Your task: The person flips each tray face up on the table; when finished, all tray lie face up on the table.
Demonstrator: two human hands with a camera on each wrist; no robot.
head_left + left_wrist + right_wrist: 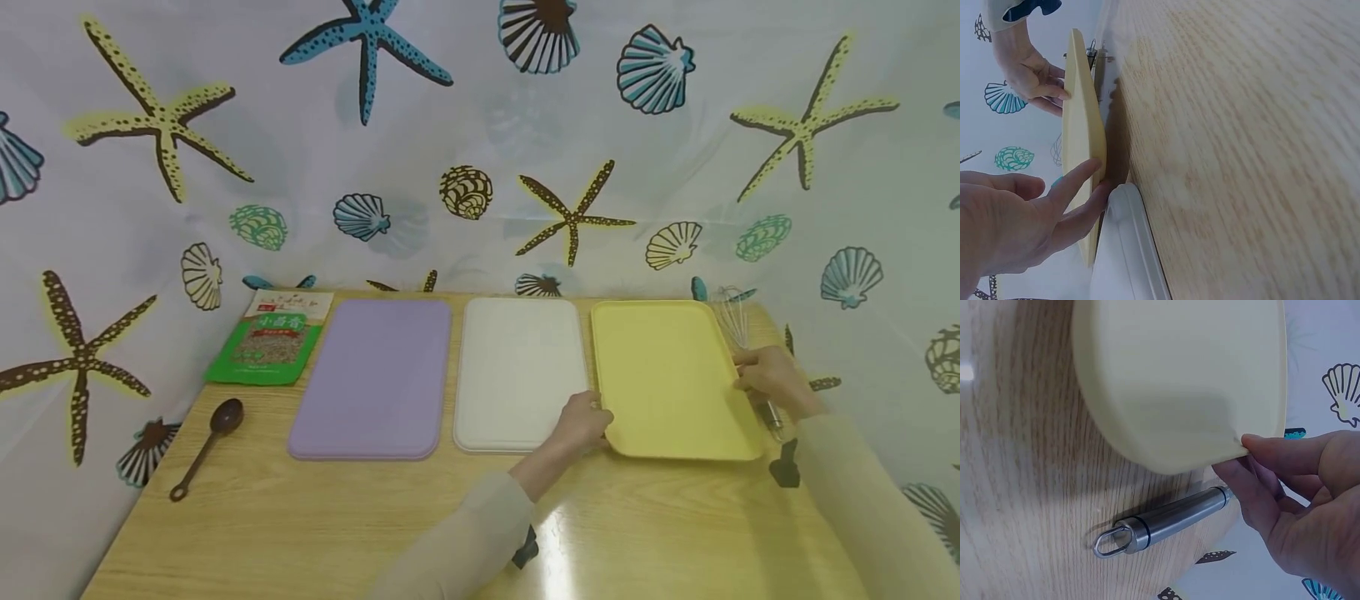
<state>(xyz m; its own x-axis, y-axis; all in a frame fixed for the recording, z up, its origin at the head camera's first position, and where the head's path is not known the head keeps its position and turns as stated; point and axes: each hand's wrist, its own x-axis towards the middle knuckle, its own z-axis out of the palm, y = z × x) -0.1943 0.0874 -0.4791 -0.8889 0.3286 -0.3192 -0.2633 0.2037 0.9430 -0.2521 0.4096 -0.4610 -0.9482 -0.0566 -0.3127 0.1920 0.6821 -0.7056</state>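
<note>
Sleeved forearms [465, 533] reached over the table [300, 533]. The left hand [581, 423] gripped the yellow tray [675, 383] by its left rim; the right hand [772, 379] pinched the right rim. It was held between the white tray [517, 375] and the whisk [1179, 517], near end raised; from where I stood, far-end contact could not be confirmed.

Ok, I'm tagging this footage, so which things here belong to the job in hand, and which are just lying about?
In the job:
yellow tray, held by left-hand fingers and right-hand fingers

Apparently just lying about:
white tray
purple tray
green packet
dark spoon
whisk
</note>
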